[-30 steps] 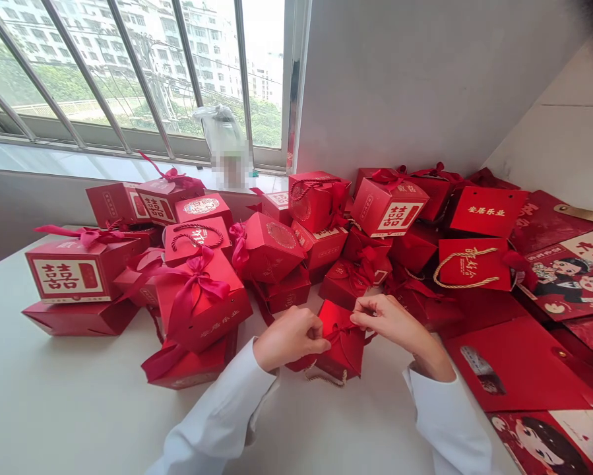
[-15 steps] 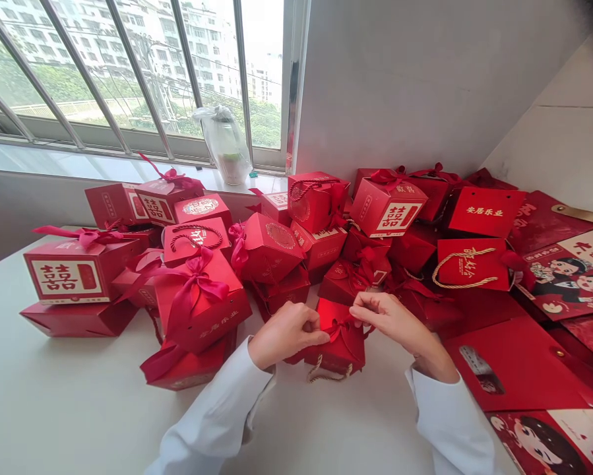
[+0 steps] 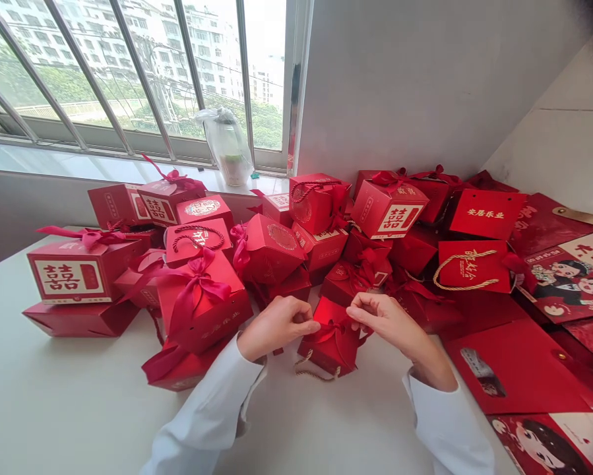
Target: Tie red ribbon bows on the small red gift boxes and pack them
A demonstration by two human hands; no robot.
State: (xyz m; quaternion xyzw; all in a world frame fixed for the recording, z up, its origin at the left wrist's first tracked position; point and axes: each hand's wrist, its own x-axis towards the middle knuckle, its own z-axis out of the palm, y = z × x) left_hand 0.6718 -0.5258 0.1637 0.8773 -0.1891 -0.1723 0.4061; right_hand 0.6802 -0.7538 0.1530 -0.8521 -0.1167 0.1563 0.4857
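A small red gift box (image 3: 332,346) lies on the white table in front of me, with a thin red ribbon across its top and a gold rope handle (image 3: 316,373) trailing at its near side. My left hand (image 3: 276,324) pinches one side of the ribbon (image 3: 332,328) at the box's left. My right hand (image 3: 382,321) grips the ribbon at the box's upper right, fingertips almost meeting the box. White sleeves cover both forearms. The knot area is partly hidden by my fingers.
Behind my hands, a heap of red gift boxes (image 3: 271,249) rises, one with a large pink bow (image 3: 202,305). Red paper bags (image 3: 474,266) and printed cartoon-couple cards (image 3: 568,284) lie to the right. The white table (image 3: 78,389) ends at a barred window (image 3: 128,79).
The small box has slid slightly left and turned a little. My left hand has moved left and up, and the ribbon sits tighter between my hands.
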